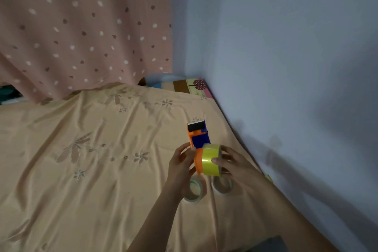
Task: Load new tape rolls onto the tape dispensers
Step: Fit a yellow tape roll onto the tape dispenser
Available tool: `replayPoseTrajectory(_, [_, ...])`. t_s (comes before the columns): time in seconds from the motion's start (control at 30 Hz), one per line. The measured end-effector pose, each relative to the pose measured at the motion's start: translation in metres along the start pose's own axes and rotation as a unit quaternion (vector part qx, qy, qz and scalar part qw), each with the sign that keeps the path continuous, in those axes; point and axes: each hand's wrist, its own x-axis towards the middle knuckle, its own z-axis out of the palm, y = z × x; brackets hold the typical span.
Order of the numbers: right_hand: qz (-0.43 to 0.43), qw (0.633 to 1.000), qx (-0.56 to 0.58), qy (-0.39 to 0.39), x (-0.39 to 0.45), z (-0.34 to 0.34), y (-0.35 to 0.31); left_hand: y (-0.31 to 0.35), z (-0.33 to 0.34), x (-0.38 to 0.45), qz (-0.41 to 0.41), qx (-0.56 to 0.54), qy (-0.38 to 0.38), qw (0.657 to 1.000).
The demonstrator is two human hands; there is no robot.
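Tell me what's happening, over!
Left hand holds orange tape dispenser. Right hand presses yellow tape roll on. Two spare rolls below, nothing blocking.

Dim, soft, grainy; wide-angle edge warp; arm shadows on wall (286,47), perhaps left-lit.

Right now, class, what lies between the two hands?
In the head view, the orange dispenser with the yellow roll sits between the left hand and right hand, gripped from both sides.
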Motion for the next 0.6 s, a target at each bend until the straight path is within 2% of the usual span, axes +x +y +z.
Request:
replayPoseTrajectory(0.17, [-0.019, 0.998, -0.06, -0.016, 0.001, 0.023, -0.014, 0.002, 0.0, -0.008, -0.009, -0.046, -0.033, 0.998])
replayPoseTrajectory(0.27, [-0.019, 0.999, -0.049, -0.011, -0.001, 0.037, -0.02, 0.0, -0.002, -0.012, -0.055, -0.117, -0.036, 0.991])
replayPoseTrajectory(0.37, [-0.011, 0.996, -0.092, -0.001, -0.002, 0.05, -0.025, -0.003, -0.008, -0.014, -0.056, -0.14, -0.078, 0.985])
replayPoseTrajectory(0.5, [-0.008, 0.991, -0.128, -0.032, -0.002, 0.062, -0.033, -0.004, -0.016, -0.017, 0.005, -0.102, -0.12, 0.988])
replayPoseTrajectory(0.6, [-0.002, 0.984, -0.177, -0.028, -0.002, 0.072, -0.039, -0.001, -0.019, -0.019, 0.029, -0.024, -0.109, 0.993])
